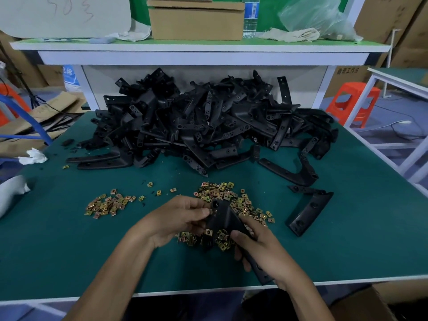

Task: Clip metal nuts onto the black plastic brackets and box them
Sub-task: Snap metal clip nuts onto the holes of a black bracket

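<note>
The left hand (178, 218) and right hand (261, 249) both grip an angled black plastic bracket (223, 218) above the gold-coloured square metal nuts (222, 191). Print on the brown carton (347, 76) beyond is unreadable.

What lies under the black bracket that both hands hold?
Loose metal nuts lie on the green mat beneath the bracket, held by the left hand and right hand. What is directly below the right hand is covered.
</note>
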